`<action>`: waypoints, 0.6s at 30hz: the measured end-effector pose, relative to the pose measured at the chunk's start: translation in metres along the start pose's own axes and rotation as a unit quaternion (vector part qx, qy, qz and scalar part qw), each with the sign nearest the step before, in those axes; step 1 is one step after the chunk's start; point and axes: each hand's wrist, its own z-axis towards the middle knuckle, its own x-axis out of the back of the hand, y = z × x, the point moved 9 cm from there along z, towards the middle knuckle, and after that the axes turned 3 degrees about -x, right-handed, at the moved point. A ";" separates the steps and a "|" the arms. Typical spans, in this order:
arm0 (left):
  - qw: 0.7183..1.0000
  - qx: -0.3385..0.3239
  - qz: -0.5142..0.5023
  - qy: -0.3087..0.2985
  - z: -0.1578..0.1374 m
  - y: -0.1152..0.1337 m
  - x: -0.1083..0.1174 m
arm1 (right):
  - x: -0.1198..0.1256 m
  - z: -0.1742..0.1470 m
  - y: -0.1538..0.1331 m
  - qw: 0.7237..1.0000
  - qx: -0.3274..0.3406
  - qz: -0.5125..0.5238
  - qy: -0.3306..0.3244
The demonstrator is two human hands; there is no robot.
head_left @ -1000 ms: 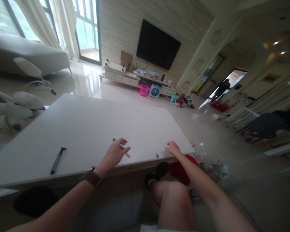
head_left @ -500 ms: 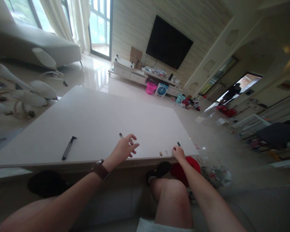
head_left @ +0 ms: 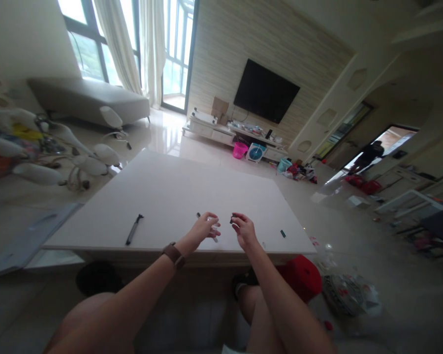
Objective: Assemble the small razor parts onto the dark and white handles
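Observation:
My left hand [head_left: 206, 226] is above the front part of the white table [head_left: 192, 179], fingers curled round a small clear piece [head_left: 210, 219], hard to make out. Beneath it lies a slim pen-like stick [head_left: 198, 215] with a dark end, partly hidden by the fingers. Close by on the right, my right hand [head_left: 244, 229] pinches a small dark piece [head_left: 233, 218] between thumb and fingertips. A small dark green strip [head_left: 282, 233] rests near the table's right front, and a tiny clear bit [head_left: 264, 244] by the edge. Left, a dark razor-like tool [head_left: 134, 230] lies flat.
A red stool [head_left: 304, 278] and a plastic bag [head_left: 350, 295] are on the floor at the right. Large white lamp-like parts [head_left: 92, 164] stand left of the table. Beyond are a pink basket [head_left: 239, 150], a low cabinet and a television; a person [head_left: 369, 155] is in the far doorway.
My right hand has moved left from beside the green strip to near my left hand, now raised with a small dark piece. The green strip stays on the table. The view has shifted.

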 end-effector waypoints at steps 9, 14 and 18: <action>0.998 -0.011 -0.050 0.038 0.009 0.006 0.019 | -0.056 -0.012 -0.022 0.990 0.072 0.117 -0.022; 0.997 -0.015 -0.060 0.053 0.024 0.015 0.028 | -0.070 -0.005 -0.041 0.983 0.111 0.130 -0.067; 0.996 -0.014 -0.059 0.063 0.027 0.016 0.027 | -0.069 -0.003 -0.046 0.983 0.120 0.120 -0.067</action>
